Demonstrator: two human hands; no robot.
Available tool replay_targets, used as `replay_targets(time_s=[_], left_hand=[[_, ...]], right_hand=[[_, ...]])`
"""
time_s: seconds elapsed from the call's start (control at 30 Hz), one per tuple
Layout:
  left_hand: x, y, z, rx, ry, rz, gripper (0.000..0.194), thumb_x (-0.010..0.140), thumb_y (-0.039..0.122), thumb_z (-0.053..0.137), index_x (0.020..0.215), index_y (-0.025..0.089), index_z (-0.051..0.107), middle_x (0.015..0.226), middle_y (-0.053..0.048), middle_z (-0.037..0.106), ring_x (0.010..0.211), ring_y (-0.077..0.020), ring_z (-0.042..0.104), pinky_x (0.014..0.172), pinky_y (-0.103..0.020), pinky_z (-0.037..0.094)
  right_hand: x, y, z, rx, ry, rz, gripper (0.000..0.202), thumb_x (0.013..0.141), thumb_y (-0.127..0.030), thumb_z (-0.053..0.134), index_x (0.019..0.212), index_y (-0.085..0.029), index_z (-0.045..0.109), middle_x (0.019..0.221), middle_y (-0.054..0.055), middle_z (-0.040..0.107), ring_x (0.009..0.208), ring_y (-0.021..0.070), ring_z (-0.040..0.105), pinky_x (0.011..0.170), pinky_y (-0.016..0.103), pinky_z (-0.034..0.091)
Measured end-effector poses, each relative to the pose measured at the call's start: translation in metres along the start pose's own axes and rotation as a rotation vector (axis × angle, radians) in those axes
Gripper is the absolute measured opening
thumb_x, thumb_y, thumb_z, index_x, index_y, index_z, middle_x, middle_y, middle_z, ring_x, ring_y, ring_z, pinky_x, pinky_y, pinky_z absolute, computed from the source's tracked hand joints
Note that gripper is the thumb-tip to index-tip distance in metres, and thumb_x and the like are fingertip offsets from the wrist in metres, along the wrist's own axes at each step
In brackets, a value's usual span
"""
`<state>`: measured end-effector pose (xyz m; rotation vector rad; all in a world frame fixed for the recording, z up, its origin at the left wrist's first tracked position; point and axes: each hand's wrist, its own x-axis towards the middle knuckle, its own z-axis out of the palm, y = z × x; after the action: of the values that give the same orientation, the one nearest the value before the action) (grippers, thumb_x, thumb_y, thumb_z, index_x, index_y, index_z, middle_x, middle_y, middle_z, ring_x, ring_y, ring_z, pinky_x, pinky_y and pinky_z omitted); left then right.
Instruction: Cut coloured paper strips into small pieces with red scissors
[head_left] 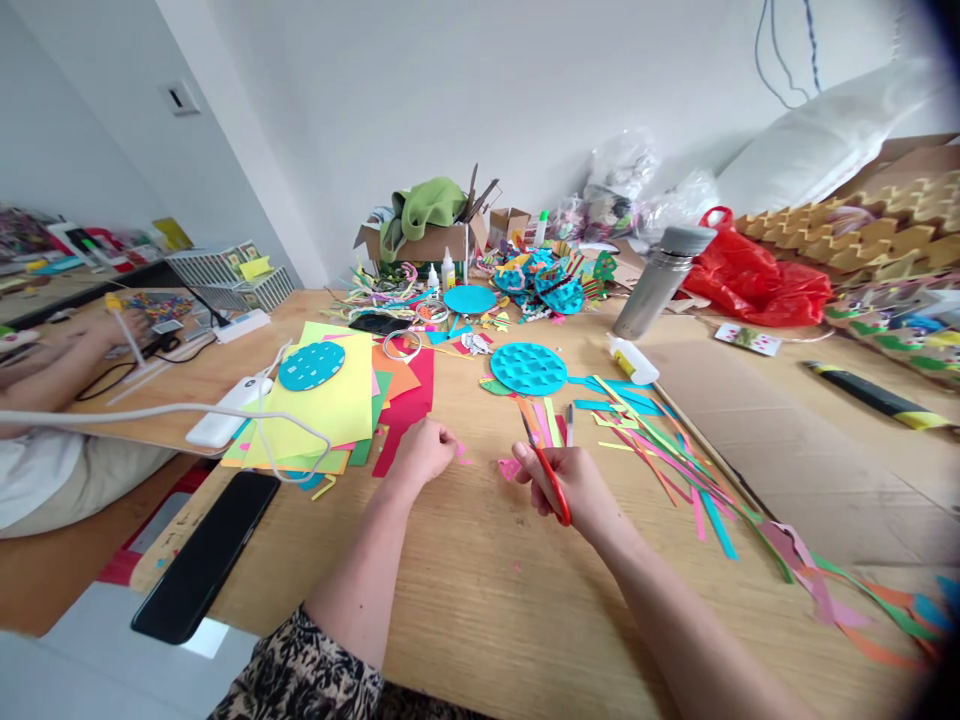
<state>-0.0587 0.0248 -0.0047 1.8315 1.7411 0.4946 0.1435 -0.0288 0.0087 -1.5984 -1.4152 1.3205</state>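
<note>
Apparently for control, the right hand (571,490) wraps the scissors (556,492), blades pointing away over the table (465,590); the left hand (422,452) is curled, its hold unclear, near pink scraps (509,468) between the hands.

red-handled scissors (554,482), yellow paper (354,402), pale-flecked blue disc (311,367), black-and-cream sleeve (315,662), its pattern possibly floral

You get bright, diffuse light on the pale wall (450,100) and soft shadows on the table (465,610); your right hand (574,485) looks fairly sharp. Glare whitens a floor patch (206,638). Wide-angle distortion tilts the metal bottle (652,290), and 2 right-side corners go dark.
</note>
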Motion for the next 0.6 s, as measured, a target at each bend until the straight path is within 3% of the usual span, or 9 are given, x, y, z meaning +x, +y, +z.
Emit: replay_targets(time_s=[0.17, 0.27, 0.33, 0.47, 0.6], left_hand=[[0.0032, -0.0037, 0.0004, -0.030, 0.021, -0.031, 0.012, 0.067, 0.018, 0.058, 0.060, 0.019, 0.068, 0.064, -0.005, 0.068, 0.059, -0.0167, 0.057, 0.055, -0.025, 0.034], [0.0052, -0.0045, 0.0008, -0.251, 0.023, -0.072, 0.009, 0.067, 0.023, 0.061, 0.064, 0.017, 0.067, 0.066, -0.004, 0.068, 0.060, -0.0151, 0.057, 0.056, -0.024, 0.036], [0.0054, -0.0029, -0.0003, -0.546, -0.045, -0.126, 0.016, 0.071, 0.030, 0.061, 0.069, 0.014, 0.066, 0.071, -0.006, 0.069, 0.059, -0.0133, 0.057, 0.053, -0.022, 0.038], [0.0049, 0.0019, -0.0055, -1.107, -0.295, -0.266, 0.035, 0.082, 0.041, 0.052, 0.077, 0.008, 0.064, 0.082, -0.015, 0.070, 0.062, -0.0164, 0.064, 0.060, -0.028, 0.049], [0.0043, 0.0044, -0.0076, -1.246, -0.404, -0.308, 0.048, 0.086, 0.048, 0.044, 0.078, 0.005, 0.064, 0.084, -0.020, 0.069, 0.070, -0.0211, 0.067, 0.067, -0.033, 0.052]], right_hand=[[-0.0018, -0.0031, -0.0001, -0.013, 0.011, -0.004, 0.051, 0.076, -0.061, 0.055, 0.058, -0.013, 0.060, 0.038, 0.001, 0.053, 0.032, 0.0099, 0.047, 0.034, 0.019, 0.035], [-0.0027, -0.0043, -0.0004, -0.010, 0.011, -0.008, 0.050, 0.076, -0.060, 0.056, 0.058, -0.013, 0.060, 0.038, 0.001, 0.053, 0.032, 0.0099, 0.047, 0.035, 0.019, 0.036], [-0.0028, -0.0043, -0.0006, 0.002, 0.010, -0.006, 0.049, 0.076, -0.059, 0.056, 0.058, -0.014, 0.060, 0.037, 0.000, 0.053, 0.032, 0.0099, 0.047, 0.035, 0.019, 0.036], [-0.0024, -0.0038, -0.0008, -0.001, 0.016, -0.014, 0.048, 0.077, -0.057, 0.057, 0.058, -0.013, 0.060, 0.037, 0.000, 0.052, 0.032, 0.0097, 0.047, 0.034, 0.018, 0.035], [-0.0013, -0.0020, -0.0004, 0.010, 0.025, -0.022, 0.048, 0.076, -0.057, 0.057, 0.057, -0.013, 0.061, 0.036, 0.001, 0.052, 0.032, 0.0096, 0.046, 0.034, 0.019, 0.035]])
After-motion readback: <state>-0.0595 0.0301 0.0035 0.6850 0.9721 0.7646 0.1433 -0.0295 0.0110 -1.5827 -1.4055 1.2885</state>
